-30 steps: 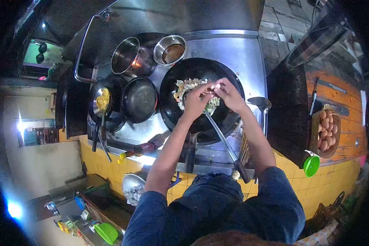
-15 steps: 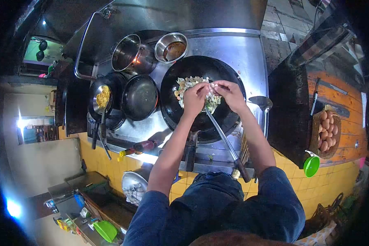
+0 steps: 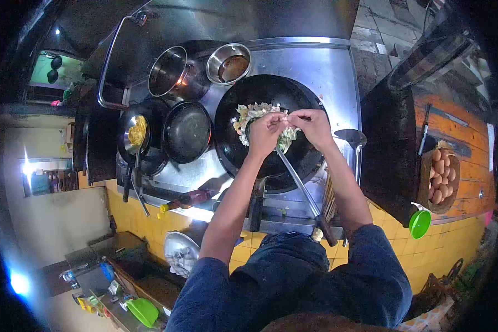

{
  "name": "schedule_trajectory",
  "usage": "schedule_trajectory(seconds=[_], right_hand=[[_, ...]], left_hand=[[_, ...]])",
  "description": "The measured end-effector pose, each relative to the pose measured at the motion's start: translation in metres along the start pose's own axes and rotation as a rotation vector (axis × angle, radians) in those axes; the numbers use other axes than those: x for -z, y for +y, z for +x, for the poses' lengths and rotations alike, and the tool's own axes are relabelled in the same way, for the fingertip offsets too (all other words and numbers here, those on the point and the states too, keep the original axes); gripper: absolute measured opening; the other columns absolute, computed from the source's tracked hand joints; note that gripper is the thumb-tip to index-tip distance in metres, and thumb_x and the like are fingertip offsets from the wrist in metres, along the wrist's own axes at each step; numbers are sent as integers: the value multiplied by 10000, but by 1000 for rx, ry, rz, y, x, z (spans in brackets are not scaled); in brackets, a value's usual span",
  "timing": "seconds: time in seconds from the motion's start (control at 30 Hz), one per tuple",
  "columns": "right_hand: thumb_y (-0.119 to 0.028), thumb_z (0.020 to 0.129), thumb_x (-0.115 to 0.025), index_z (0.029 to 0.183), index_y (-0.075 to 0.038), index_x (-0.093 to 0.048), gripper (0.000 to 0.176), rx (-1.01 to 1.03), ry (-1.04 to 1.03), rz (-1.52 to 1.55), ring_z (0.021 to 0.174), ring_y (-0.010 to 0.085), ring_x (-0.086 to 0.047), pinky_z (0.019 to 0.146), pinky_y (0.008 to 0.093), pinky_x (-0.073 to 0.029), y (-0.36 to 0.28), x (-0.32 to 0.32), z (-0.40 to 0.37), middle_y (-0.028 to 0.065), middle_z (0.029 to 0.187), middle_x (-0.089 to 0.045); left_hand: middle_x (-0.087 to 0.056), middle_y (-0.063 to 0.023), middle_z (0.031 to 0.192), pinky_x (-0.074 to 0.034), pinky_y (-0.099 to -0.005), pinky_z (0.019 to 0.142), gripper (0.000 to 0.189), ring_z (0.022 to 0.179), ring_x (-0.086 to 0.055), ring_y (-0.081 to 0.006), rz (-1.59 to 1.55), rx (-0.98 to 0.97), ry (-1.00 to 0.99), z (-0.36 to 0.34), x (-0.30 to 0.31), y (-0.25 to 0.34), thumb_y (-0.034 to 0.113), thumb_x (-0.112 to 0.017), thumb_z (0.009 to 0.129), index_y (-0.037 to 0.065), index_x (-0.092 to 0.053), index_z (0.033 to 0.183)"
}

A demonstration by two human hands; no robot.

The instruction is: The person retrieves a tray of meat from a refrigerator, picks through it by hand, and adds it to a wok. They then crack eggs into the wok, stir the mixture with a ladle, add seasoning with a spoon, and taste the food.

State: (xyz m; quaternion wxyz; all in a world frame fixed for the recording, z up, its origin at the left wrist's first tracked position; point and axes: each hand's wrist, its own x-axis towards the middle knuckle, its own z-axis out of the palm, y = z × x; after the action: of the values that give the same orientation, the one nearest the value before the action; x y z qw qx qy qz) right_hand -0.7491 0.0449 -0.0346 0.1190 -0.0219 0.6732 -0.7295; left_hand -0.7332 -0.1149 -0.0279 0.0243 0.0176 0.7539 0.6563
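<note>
Steel desk [image 3: 337, 83], with a black wok [image 3: 301, 95] set right of centre, between the far and front edges. Chopped food [image 3: 249, 115], pale with some green, is gathered at the wok's middle. Over it, both hands are held with fingertips meeting. Pale bit [image 3: 285, 118], too small to identify, is pinched between the finger ends of the left hand [image 3: 265, 133] and of the right hand [image 3: 314, 130]; neither hand is spread.

Long tool [image 3: 297, 178] is laid across the wok's front rim, its dark handle carried past the desk's front edge; its head is partly hidden by the left hand. Ladle [image 3: 351, 136] is placed by the right edge. Toward the far edge, left of the wok, a pot [image 3: 198, 86] and a bowl [image 3: 212, 56] are set side by side. Pan [image 3: 188, 133] is placed just left of the wok, bottle [image 3: 192, 199] near the front edge.
</note>
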Motion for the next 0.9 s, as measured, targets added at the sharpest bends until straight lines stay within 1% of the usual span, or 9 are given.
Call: schedule_trajectory(seconds=[0.13,0.23,0.37,0.47,0.57,0.67,0.73,0.83,0.9], right_hand=[[-28,785,-617,883,59,-636,133,105,27,9,672,92,-585,626,226,-469,2,-8,3,70,751,-644],[-50,798,-622,946,45,-628,176,87,-80,79,722,88,-590,660,226,-474,5,-11,11,67,806,-649],[-57,793,-622,922,61,-632,176,134,-135,-200,700,80,-580,643,225,-477,-2,-12,20,73,791,-651],[-76,749,-646,891,25,-656,173,85,-101,-123,658,92,-608,610,242,-484,5,-17,22,85,721,-660],[-81,715,-657,886,16,-657,197,130,-19,-154,652,116,-620,622,256,-488,9,-20,21,104,716,-658],[-57,749,-621,877,34,-646,158,178,73,-333,649,102,-601,612,236,-474,4,-19,15,90,745,-652],[-57,762,-607,895,9,-648,154,304,184,-433,704,179,-635,658,273,-483,-1,-13,16,132,809,-652],[-44,780,-586,944,-17,-639,175,470,155,-657,782,250,-631,719,308,-481,-2,-2,19,149,892,-639],[-38,789,-576,999,-26,-619,215,416,101,-703,820,282,-619,757,325,-474,-4,3,14,155,930,-627]], left_hand=[[-654,-98,859,-501,-233,674,119,753,-633,-129,34,-7,25,-1,4,1,10,-597,807,-33,-619,916],[-647,-98,890,-494,-217,697,178,761,-616,-116,167,1,109,-1,11,-4,30,-604,821,-60,-600,974],[-647,-119,876,-517,-240,685,170,772,-634,-139,149,39,87,2,16,7,23,-576,835,-73,-602,973],[-651,-115,861,-513,-247,685,157,767,-636,-138,151,0,95,2,16,8,3,-567,827,-71,-608,960],[-654,-133,861,-506,-263,660,166,724,-643,-157,341,-77,136,-1,11,14,4,-566,810,-40,-621,960],[-642,-150,815,-496,-313,676,197,710,-628,-268,557,-266,264,3,7,4,-7,-595,734,-1,-634,927],[-646,-140,841,-491,-303,670,205,731,-632,-243,546,-240,266,9,12,0,18,-605,744,13,-637,947],[-646,-131,918,-489,-292,689,214,763,-635,-224,500,-207,227,14,21,3,28,-615,749,46,-648,960],[-635,-141,973,-496,-283,704,235,779,-639,-226,557,-328,239,14,28,-2,3,-608,741,52,-648,967]])
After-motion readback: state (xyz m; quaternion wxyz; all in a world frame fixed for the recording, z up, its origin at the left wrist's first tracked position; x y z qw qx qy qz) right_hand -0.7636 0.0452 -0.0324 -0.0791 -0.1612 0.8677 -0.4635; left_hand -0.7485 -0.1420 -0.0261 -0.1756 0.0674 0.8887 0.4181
